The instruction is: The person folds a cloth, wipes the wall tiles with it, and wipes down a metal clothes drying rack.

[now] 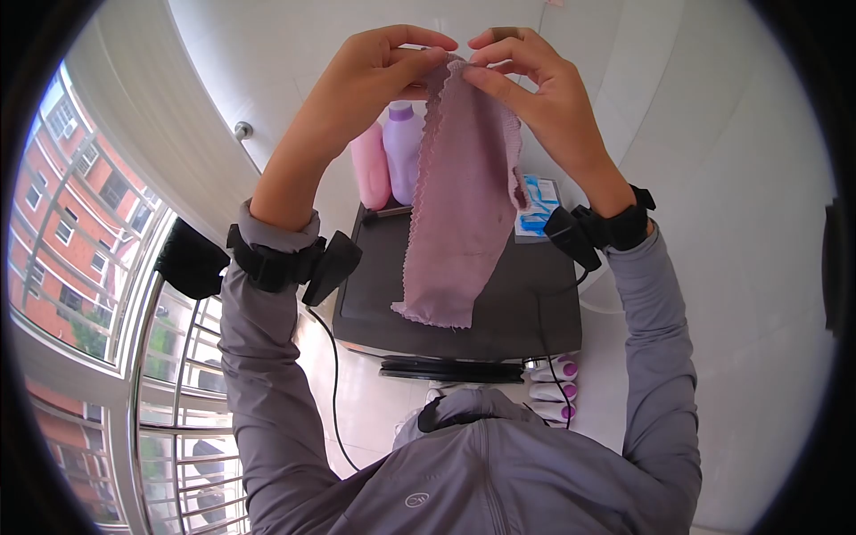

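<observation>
A mauve cloth [459,196] with scalloped edges hangs down in folds, held up by its top edge in front of the dark cabinet top. My left hand [383,71] pinches the cloth's upper left corner between thumb and fingers. Just to the right, my right hand [530,76] grips the top edge near the middle, its thumb in front. The fingertips of both hands are close together. A few small dark marks show on the lower part of the cloth.
A dark cabinet [374,303] stands below the cloth. On it are a pink bottle [370,169], a purple bottle [404,152] and a blue-and-white packet [539,209]. Several white bottles with purple caps [553,390] stand at its right. A barred window [80,196] is at left.
</observation>
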Action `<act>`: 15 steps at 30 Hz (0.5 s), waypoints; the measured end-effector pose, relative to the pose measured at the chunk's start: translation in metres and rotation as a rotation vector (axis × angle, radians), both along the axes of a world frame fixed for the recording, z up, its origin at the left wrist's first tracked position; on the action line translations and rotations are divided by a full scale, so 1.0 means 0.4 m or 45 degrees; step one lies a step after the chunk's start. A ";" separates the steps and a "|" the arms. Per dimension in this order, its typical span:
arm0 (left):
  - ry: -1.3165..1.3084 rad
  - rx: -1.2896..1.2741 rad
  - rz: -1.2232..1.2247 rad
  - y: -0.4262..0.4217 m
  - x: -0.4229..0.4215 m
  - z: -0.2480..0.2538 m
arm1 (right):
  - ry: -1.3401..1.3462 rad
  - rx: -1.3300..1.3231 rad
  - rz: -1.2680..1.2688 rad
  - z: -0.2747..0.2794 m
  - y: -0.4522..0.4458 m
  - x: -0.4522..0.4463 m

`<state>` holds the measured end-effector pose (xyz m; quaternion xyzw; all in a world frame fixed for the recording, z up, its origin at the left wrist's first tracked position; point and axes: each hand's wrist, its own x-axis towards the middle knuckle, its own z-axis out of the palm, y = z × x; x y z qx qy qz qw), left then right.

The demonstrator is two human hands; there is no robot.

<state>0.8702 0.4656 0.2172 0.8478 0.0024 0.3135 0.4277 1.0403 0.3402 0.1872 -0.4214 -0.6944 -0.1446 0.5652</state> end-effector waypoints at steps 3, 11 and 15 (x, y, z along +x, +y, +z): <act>-0.009 0.019 -0.024 -0.018 0.017 0.008 | -0.132 -0.011 -0.186 0.015 0.003 0.005; 0.079 0.193 0.080 -0.059 0.012 0.022 | -0.069 -0.080 -0.235 0.032 -0.019 0.011; 0.043 0.192 0.070 -0.043 0.020 0.013 | -0.044 -0.302 -0.210 0.029 -0.036 0.015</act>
